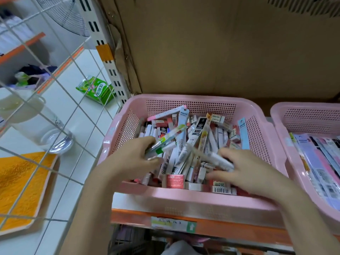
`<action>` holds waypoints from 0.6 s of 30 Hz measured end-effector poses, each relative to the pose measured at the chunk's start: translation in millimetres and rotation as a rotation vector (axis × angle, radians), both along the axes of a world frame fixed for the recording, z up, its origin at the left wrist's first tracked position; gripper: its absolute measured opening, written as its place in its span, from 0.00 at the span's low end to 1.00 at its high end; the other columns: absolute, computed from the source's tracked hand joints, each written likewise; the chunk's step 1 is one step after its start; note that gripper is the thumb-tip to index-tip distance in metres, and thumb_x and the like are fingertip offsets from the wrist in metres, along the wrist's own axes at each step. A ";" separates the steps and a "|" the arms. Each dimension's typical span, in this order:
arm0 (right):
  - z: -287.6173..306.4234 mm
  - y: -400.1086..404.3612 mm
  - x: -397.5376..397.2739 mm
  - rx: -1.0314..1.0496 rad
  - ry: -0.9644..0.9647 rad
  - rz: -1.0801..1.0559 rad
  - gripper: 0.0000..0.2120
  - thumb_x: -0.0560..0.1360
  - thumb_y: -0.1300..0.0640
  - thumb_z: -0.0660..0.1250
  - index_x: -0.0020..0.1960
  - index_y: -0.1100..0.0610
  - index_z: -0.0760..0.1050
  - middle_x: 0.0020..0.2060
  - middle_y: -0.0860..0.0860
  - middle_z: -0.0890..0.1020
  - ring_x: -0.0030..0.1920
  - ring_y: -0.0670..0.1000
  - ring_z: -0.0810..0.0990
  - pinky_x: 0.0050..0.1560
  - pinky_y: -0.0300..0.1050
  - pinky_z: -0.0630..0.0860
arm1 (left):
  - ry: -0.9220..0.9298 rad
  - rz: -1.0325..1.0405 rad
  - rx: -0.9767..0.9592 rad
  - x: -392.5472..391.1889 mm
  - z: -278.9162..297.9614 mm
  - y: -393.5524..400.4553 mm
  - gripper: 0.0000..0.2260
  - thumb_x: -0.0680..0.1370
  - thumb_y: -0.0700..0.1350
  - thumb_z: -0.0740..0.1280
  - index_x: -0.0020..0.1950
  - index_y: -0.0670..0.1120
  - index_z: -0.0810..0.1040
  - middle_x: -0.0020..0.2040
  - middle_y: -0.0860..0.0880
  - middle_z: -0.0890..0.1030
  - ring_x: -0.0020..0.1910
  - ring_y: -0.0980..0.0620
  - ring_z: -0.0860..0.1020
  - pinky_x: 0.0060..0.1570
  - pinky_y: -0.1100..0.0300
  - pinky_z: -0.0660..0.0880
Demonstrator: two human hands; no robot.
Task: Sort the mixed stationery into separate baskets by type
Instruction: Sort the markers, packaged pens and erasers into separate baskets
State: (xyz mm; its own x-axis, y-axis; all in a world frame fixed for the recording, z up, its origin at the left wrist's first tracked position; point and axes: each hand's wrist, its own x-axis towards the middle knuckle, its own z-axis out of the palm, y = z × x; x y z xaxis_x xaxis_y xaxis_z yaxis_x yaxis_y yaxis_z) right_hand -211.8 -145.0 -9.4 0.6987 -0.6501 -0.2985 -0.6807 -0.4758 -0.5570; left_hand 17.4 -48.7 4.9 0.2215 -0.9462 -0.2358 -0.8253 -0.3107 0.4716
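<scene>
Two pink baskets sit side by side on our shelf. We reach into the left basket point(184, 197) with both hands. It has little holes in its walls and is full of mixed stationery point(200, 138): small boxes, pens and flat packs in white, red and pink, all jumbled and pointing many ways. Most long pieces run from near us to far away, leaning a bit. One pink and white pen point(166, 113) lies on top at the back, with its long side going left to right and its right end higher. A blue pack point(243, 133) stands on edge against the right wall. A red label box point(175, 181) sits at the front edge, next to a box point(220, 187) with "2B" and a barcode.

Our left hand point(134, 159) has its fingers curled around a few pens point(165, 142) with green and yellow marks. They point up and to the right, away from us, over the pile. Our right hand point(244, 172) is curled around a white pen point(219, 159) that lies slanted, its far end pointing up and left. It looks blurry.

The right basket point(292, 159) holds long flat packs point(323, 162) laid in a row, their long sides slanting from far left to near right.

Left of the shelf we see a wire grid point(55, 76), white tiles point(82, 129), a green carton point(97, 90), a glass point(46, 133) and an orange mat point(20, 186).
</scene>
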 end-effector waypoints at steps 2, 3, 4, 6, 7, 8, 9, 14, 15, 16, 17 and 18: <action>-4.0 2.7 4.4 -0.010 0.016 0.043 0.20 0.68 0.36 0.69 0.38 0.50 0.68 0.34 0.47 0.74 0.32 0.45 0.71 0.32 0.39 0.65 | -0.003 -0.033 0.143 -4.8 1.5 0.6 0.16 0.70 0.56 0.73 0.41 0.48 0.71 0.38 0.50 0.73 0.34 0.53 0.69 0.32 0.60 0.62; -6.2 2.8 6.1 -0.031 0.018 0.032 0.21 0.67 0.34 0.68 0.39 0.51 0.68 0.35 0.47 0.74 0.34 0.46 0.72 0.33 0.42 0.67 | -0.010 -0.027 0.218 -6.2 1.2 0.0 0.17 0.68 0.58 0.74 0.42 0.48 0.72 0.40 0.50 0.74 0.35 0.54 0.70 0.34 0.61 0.64; -8.6 2.4 7.7 -0.061 0.029 0.014 0.22 0.67 0.33 0.67 0.41 0.51 0.68 0.36 0.47 0.74 0.35 0.46 0.73 0.35 0.44 0.69 | -0.023 -0.019 0.281 -6.7 0.6 -0.6 0.18 0.67 0.59 0.74 0.43 0.48 0.73 0.42 0.51 0.76 0.37 0.54 0.72 0.36 0.60 0.67; -12.3 1.1 9.9 -0.122 0.073 -0.014 0.23 0.66 0.31 0.66 0.43 0.51 0.67 0.39 0.47 0.74 0.38 0.46 0.73 0.36 0.45 0.70 | -0.082 -0.033 0.346 -5.2 -0.2 -1.6 0.18 0.67 0.58 0.74 0.46 0.48 0.75 0.43 0.51 0.77 0.38 0.54 0.73 0.38 0.59 0.69; -14.0 0.0 10.8 -0.136 0.097 -0.019 0.24 0.66 0.30 0.66 0.44 0.50 0.67 0.40 0.47 0.73 0.39 0.46 0.73 0.35 0.44 0.69 | -0.125 -0.056 0.358 -3.2 -0.5 -2.2 0.17 0.68 0.56 0.74 0.47 0.48 0.75 0.43 0.51 0.77 0.37 0.54 0.72 0.37 0.59 0.69; -14.6 -0.8 11.8 -0.141 0.119 -0.018 0.25 0.66 0.30 0.65 0.45 0.50 0.66 0.41 0.47 0.73 0.39 0.46 0.72 0.35 0.44 0.68 | -0.169 -0.075 0.361 -0.9 -0.7 -2.4 0.15 0.68 0.54 0.75 0.47 0.47 0.76 0.42 0.50 0.77 0.36 0.54 0.71 0.36 0.59 0.68; -14.5 -1.4 13.0 -0.144 0.143 -0.010 0.25 0.67 0.29 0.64 0.45 0.50 0.66 0.41 0.47 0.73 0.39 0.46 0.72 0.34 0.43 0.67 | -0.203 -0.084 0.361 1.1 -1.2 -2.6 0.14 0.69 0.52 0.74 0.47 0.47 0.76 0.42 0.50 0.78 0.35 0.54 0.71 0.36 0.59 0.68; -8.1 6.7 27.4 -0.156 0.183 0.033 0.18 0.75 0.41 0.61 0.36 0.54 0.66 0.34 0.51 0.72 0.33 0.49 0.72 0.29 0.43 0.66 | -0.238 -0.055 0.213 3.4 -10.2 -6.8 0.08 0.75 0.45 0.68 0.38 0.48 0.72 0.35 0.51 0.73 0.35 0.51 0.70 0.33 0.60 0.66; -8.7 9.6 30.9 -0.178 0.176 0.015 0.18 0.77 0.42 0.60 0.36 0.54 0.66 0.33 0.51 0.71 0.32 0.49 0.72 0.28 0.42 0.65 | -0.242 -0.038 0.170 3.0 -12.1 -7.9 0.07 0.77 0.44 0.66 0.39 0.47 0.72 0.35 0.50 0.73 0.36 0.50 0.71 0.33 0.60 0.66; -10.3 12.0 33.6 -0.214 0.170 -0.002 0.17 0.77 0.43 0.60 0.37 0.54 0.66 0.33 0.50 0.70 0.33 0.50 0.71 0.27 0.41 0.63 | -0.233 -0.016 0.133 2.6 -13.5 -8.9 0.07 0.78 0.44 0.64 0.41 0.45 0.73 0.37 0.48 0.75 0.37 0.48 0.72 0.35 0.59 0.68; -12.2 13.6 35.4 -0.252 0.171 -0.007 0.17 0.77 0.42 0.60 0.39 0.54 0.66 0.32 0.49 0.69 0.33 0.50 0.70 0.26 0.41 0.61 | -0.211 0.013 0.106 1.9 -14.6 -9.4 0.07 0.79 0.45 0.62 0.44 0.43 0.74 0.39 0.46 0.77 0.38 0.47 0.74 0.38 0.56 0.71; -13.9 14.4 35.9 -0.278 0.177 -0.004 0.17 0.77 0.41 0.60 0.42 0.54 0.66 0.32 0.48 0.69 0.33 0.50 0.70 0.26 0.40 0.60 | -0.181 0.046 0.081 1.2 -15.7 -9.5 0.09 0.80 0.46 0.61 0.46 0.41 0.73 0.41 0.45 0.77 0.39 0.45 0.76 0.41 0.53 0.73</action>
State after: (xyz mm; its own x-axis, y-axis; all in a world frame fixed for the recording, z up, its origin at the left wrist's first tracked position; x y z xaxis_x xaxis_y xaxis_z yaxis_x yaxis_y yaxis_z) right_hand -175.9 -130.6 -23.2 0.6493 -0.7262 -0.2258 -0.7573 -0.5903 -0.2793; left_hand 18.6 -58.3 -10.8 0.3095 -0.9136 -0.2636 -0.8783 -0.3809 0.2889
